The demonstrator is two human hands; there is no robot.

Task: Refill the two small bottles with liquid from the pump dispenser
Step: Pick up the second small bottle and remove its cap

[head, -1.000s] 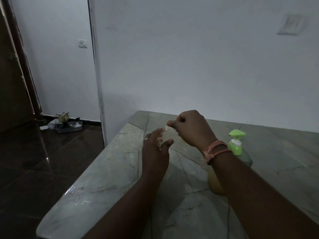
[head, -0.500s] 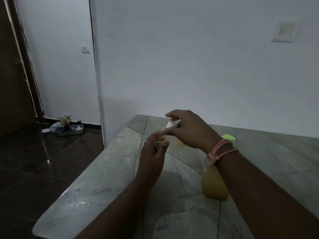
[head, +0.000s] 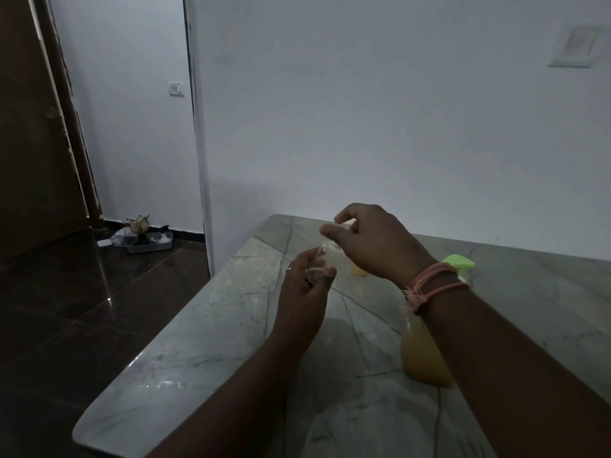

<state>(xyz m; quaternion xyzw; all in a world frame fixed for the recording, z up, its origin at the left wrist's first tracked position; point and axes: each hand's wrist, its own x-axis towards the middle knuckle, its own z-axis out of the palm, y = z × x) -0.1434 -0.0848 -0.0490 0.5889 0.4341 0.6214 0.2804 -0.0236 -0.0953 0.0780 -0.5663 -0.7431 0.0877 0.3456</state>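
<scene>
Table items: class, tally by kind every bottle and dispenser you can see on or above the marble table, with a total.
Clear small bottle, held in the left hand: 1
Small bottle with yellow liquid, standing on the table: 1
Pump dispenser, green pump head, yellow liquid: 1
Total: 3

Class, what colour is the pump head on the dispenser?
Light green pump head, seen in the head view, partly hidden behind the right wrist.
</scene>
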